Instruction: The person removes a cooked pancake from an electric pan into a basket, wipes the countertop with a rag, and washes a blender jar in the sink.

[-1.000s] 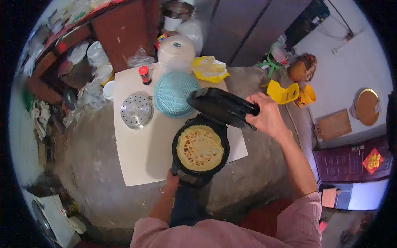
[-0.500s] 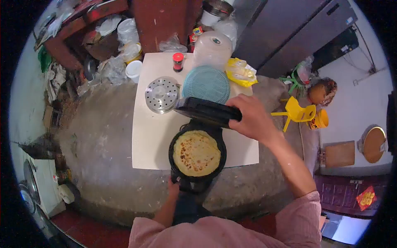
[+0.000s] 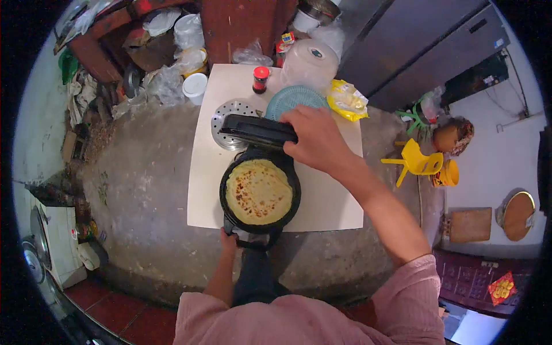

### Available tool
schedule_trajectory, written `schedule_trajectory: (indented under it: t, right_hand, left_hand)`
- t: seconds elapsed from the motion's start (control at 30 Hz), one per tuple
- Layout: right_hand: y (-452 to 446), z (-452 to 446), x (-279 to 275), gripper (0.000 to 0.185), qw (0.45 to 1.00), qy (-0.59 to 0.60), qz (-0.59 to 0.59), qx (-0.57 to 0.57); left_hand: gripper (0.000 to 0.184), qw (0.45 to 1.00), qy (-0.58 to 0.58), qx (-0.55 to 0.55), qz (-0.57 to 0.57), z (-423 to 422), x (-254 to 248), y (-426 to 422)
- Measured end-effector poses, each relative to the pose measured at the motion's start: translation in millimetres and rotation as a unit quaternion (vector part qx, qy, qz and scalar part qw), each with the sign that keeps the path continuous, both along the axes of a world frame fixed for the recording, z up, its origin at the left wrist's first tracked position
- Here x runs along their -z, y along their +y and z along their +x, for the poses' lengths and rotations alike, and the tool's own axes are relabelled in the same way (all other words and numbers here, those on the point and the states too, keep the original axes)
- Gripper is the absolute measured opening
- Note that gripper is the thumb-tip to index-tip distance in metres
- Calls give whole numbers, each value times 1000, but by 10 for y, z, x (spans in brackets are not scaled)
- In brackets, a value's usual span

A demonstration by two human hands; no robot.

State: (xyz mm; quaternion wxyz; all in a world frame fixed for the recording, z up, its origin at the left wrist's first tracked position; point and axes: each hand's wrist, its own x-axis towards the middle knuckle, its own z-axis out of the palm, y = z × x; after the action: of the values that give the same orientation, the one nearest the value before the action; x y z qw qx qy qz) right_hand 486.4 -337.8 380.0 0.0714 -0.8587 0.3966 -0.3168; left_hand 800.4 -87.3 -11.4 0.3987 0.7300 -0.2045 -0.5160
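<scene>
A round browned flatbread (image 3: 259, 192) lies in the black lower pan (image 3: 295, 198) of an electric griddle at the table's front edge. The raised black lid (image 3: 257, 131) is gripped at its right end by my right hand (image 3: 319, 138), fingers wrapped round it. My left hand (image 3: 228, 238) is at the pan's lower left, by its front handle, and its fingers are mostly hidden under the pan. Behind the lid are a perforated steel steamer plate (image 3: 225, 136) and a blue-green plastic basket (image 3: 293, 98), both partly covered by lid or hand.
On the cream table (image 3: 207, 201) stand a red-lidded jar (image 3: 260, 80), a plastic-covered white appliance (image 3: 310, 62) and a yellow bag (image 3: 348, 100). A yellow chair (image 3: 418, 160) is on the floor at right. White tub (image 3: 195, 86) and plastic bags stand at back left.
The view has turned and shifted. The griddle with the flatbread has moved left and farther over the table, both hands with it, and the lid now overlaps the steamer plate.
</scene>
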Motion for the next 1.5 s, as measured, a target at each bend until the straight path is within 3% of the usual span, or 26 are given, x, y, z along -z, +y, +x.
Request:
schedule_trajectory:
  t: [0.13,0.2,0.27,0.33,0.63,0.93,1.13,1.23,1.33,1.5]
  right_hand:
    - [68,41,-4,31,1000,14,23,9]
    - [81,92,20,32,999,17,22,20]
    - [120,18,-14,33,999,21,20,38]
    - [63,-3,-56,34,997,24,16,66]
    - [-177,-308,11,36,989,27,32,145]
    - [-360,-483,187,46,981,37,24,187]
    - [-422,-539,278,60,980,33,-13,198]
    - [-513,-593,280,61,979,11,3,201]
    - [-781,-678,316,60,981,-21,54,186]
    - [-886,-706,323,54,973,-29,84,213]
  left_hand:
    - [43,998,62,12,10,110,122,22]
    - [41,1000,13,18,19,118,102,-1]
    - [40,999,-3,19,51,-44,-110,5]
    - [41,994,11,20,103,-179,-640,-120]
    - [48,987,69,15,147,45,-243,-127]
    - [66,990,121,-20,71,62,-192,-49]
    - [55,997,22,-27,74,-157,-565,-10]
    - [56,997,15,15,73,-27,-356,51]
    - [51,996,41,13,77,-106,-532,24]
    - [37,997,12,55,61,-89,-420,19]
